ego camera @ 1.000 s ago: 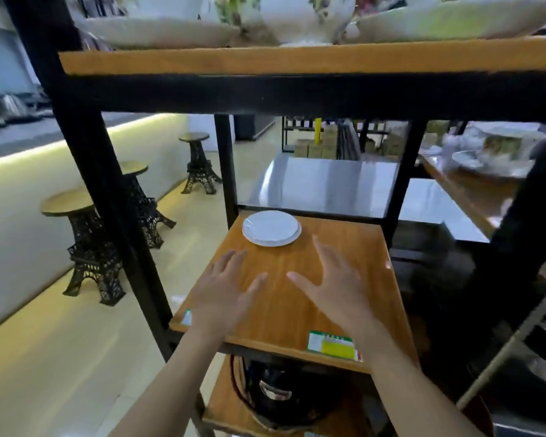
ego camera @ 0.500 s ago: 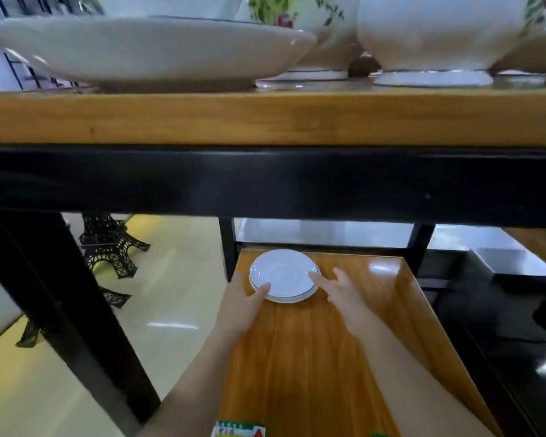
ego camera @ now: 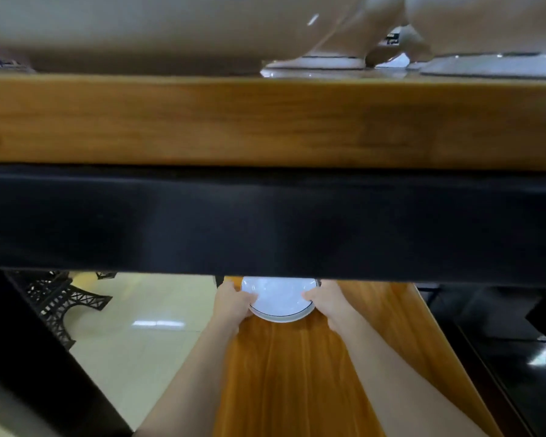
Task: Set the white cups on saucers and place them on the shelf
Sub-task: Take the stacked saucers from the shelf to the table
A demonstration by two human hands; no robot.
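Observation:
A small stack of white saucers [ego camera: 279,299] with a thin dark rim line lies at the far end of the lower wooden shelf [ego camera: 297,373]. My left hand [ego camera: 234,302] grips the stack's left edge, thumb on top. My right hand [ego camera: 330,299] grips its right edge the same way. The far part of the saucers is hidden behind the black crossbar [ego camera: 265,222]. No white cup is in my hands.
The upper wooden shelf [ego camera: 265,121] fills the top of the view, very close, with large white bowls [ego camera: 139,26] and footed dishes [ego camera: 328,61] on it. A black tower-shaped stool base [ego camera: 63,301] stands on the tiled floor at left. Dark shelving lies at right.
My head has moved closer under the upper shelf. Both hands went from open beside the saucers to closing on the stack's two edges.

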